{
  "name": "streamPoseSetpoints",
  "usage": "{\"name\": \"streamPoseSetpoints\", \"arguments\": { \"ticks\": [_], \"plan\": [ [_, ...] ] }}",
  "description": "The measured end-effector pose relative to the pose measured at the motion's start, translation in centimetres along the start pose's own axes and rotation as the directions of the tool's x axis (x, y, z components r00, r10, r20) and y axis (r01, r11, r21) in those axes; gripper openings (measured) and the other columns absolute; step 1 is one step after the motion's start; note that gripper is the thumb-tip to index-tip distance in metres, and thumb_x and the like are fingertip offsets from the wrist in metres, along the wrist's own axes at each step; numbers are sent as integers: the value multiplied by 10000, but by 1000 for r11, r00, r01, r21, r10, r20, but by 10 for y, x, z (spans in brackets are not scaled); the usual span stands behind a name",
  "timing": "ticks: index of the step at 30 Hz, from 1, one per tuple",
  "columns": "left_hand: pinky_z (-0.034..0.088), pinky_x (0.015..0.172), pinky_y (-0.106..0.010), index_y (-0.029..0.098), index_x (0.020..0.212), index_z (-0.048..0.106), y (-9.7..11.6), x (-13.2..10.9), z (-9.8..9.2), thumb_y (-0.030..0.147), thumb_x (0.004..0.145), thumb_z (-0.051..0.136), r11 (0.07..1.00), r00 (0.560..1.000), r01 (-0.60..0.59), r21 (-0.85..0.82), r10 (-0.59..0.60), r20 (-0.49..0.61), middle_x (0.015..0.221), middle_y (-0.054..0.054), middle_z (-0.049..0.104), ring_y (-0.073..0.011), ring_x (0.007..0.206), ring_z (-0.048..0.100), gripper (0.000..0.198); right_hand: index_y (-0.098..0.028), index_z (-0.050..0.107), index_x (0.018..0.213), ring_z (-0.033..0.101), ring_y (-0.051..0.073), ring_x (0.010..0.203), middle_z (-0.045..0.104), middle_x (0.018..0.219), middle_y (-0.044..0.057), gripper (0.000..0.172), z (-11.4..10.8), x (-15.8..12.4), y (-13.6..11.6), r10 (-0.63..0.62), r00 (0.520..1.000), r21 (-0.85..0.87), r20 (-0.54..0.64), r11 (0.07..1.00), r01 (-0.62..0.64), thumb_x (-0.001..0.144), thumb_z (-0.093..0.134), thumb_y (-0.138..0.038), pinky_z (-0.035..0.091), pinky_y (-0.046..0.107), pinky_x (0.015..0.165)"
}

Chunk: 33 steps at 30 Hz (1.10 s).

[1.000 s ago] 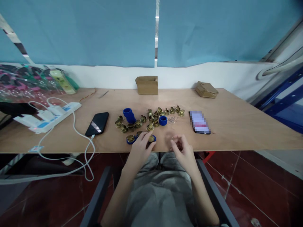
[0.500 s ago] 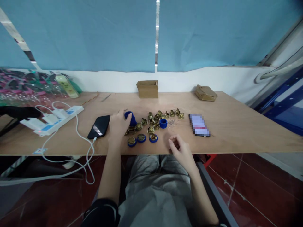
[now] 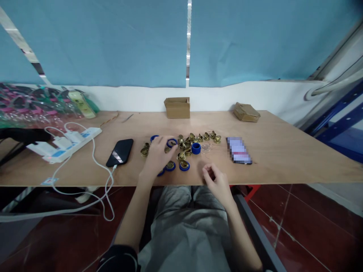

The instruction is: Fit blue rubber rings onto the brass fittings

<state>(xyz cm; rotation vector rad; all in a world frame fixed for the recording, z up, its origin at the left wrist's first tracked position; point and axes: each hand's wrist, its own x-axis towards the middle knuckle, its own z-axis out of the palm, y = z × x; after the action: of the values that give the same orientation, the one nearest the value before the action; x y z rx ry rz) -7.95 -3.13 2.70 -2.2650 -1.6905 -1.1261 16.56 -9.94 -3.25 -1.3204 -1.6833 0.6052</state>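
Note:
My left hand (image 3: 159, 153) is closed around a blue ring (image 3: 172, 142), which shows at its fingertips over the left part of the pile. Part of another blue piece (image 3: 154, 138) shows behind the fingers. Beside the hand lie several brass-coloured metal pieces (image 3: 180, 156). Nearer the front edge, a brass piece sits on a blue ring (image 3: 184, 165). A small stack of blue rings (image 3: 196, 148) stands right of the pile, beside thin clear bits (image 3: 207, 147). My right hand (image 3: 214, 177) rests at the table's front edge with its fingers curled together; whatever it may hold is hidden.
A black phone (image 3: 120, 152) is plugged in beside a white power strip (image 3: 70, 145) with cables. Another phone (image 3: 239, 150) lies to the right. Behind stand an open carton (image 3: 177, 108) and a crumpled brown package (image 3: 246, 112). Plastic bottles (image 3: 81, 104) crowd the back left.
My left hand has moved right, from beside the black phone to over the pile, with a blue ring now at its fingertips. My right hand has hardly moved.

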Motion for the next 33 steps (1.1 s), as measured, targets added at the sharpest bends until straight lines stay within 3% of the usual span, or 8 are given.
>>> {"name": "streamPoseSetpoints", "arguments": {
  "ticks": [4, 9, 12, 15, 19, 24, 33],
  "plan": [
    [495, 996, -379, 222, 1121, 663, 14, -5, 18, 234, 908, 725, 993, 983, -111, -49, 117, 142, 1130, -64, 744, -260, 1094, 668, 222, -228, 594, 894, 596, 159, 564, 637, 688, -7, 196, 1, -1, -1, -12, 1000, -7, -12, 1000, 12, 997, 509, -372, 424, 258, 521],
    [470, 977, -438, 186, 1067, 680, 8, -5, 29, 278, 921, 712, 995, 971, -103, -4, 102, 217, 1077, -109, 743, -313, 1069, 653, 176, -235, 592, 890, 612, 163, 577, 658, 715, -3, 184, 1, -2, -1, -23, 1000, -8, -12, 1000, 23, 995, 512, -365, 431, 258, 526],
    [464, 962, -439, 183, 939, 698, 6, -3, 29, 282, 935, 685, 996, 969, -86, 39, 74, 235, 1010, -111, 743, -315, 1036, 654, 100, -236, 593, 891, 612, 164, 577, 664, 718, -1, 186, 1, -2, -1, -27, 999, -8, -18, 1000, 26, 998, 510, -362, 434, 260, 531],
    [473, 927, -434, 183, 836, 700, 7, -2, 28, 274, 954, 645, 994, 965, -76, 79, 53, 256, 936, -110, 750, -310, 981, 662, 159, -233, 595, 892, 611, 164, 585, 671, 737, 4, 185, 1, -2, -1, -32, 999, -7, -25, 999, 32, 1001, 508, -355, 436, 261, 538],
    [483, 895, -445, 176, 845, 711, 4, -2, 24, 283, 991, 562, 991, 964, -60, 118, 27, 266, 952, -127, 758, -319, 974, 662, 235, -230, 598, 894, 617, 163, 601, 667, 752, 4, 180, 1, -3, -1, -42, 999, -3, -23, 999, 42, 1001, 509, -345, 445, 261, 556],
    [484, 936, -439, 174, 1002, 731, -12, -1, 14, 132, 955, 506, 987, 952, -74, 140, 28, 306, 1075, -129, 752, -307, 1026, 657, 234, -230, 603, 899, 611, 160, 598, 664, 744, -1, 183, 1, -3, -1, -41, 999, 0, -21, 999, 41, 1004, 510, -347, 445, 259, 562],
    [495, 947, -445, 192, 909, 774, -23, 6, 17, 151, 860, 643, 984, 916, -104, 147, 38, 398, 1031, -130, 741, -317, 1001, 654, 146, -230, 593, 889, 612, 160, 610, 663, 756, 1, 185, 2, -4, 1, -45, 999, 6, -22, 999, 46, 1007, 506, -343, 445, 258, 577]
  ]
}}
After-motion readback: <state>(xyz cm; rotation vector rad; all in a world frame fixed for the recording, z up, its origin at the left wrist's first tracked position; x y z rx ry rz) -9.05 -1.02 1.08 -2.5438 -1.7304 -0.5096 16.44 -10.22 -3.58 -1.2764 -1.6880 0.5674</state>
